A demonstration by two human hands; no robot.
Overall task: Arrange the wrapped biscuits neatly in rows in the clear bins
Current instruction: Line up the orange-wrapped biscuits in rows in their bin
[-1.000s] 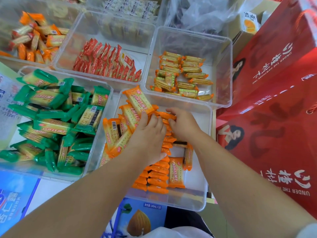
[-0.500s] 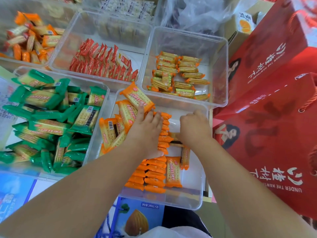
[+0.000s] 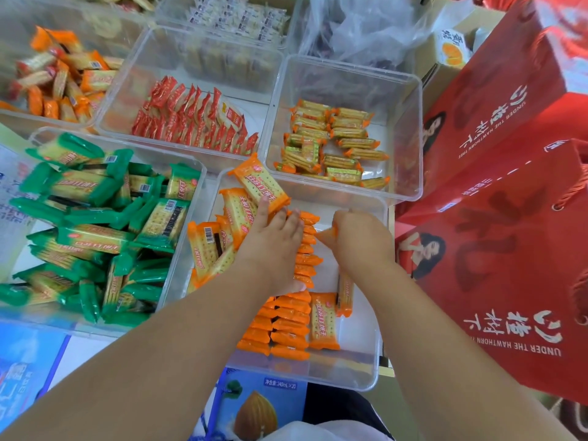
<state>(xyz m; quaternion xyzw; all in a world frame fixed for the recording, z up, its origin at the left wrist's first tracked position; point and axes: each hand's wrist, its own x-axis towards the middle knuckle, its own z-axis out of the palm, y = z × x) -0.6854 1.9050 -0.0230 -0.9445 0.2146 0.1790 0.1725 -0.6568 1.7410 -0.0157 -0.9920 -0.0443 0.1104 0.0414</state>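
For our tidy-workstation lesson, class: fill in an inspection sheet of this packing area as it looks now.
Surface: almost hidden under clear bins; blue almond carton at front edge.
Job's things: orange-wrapped biscuits in near bin, one row on edge, loose pile at left; green-wrapped biscuits jumbled; red-wrapped biscuits in rows.
Clutter: crumpled clear plastic bag at back.
Hands: left hand flat, fingers straight, on the row; right hand pinches one orange packet.
Cables: nothing seen.
Surroundings: red gift bags at right.
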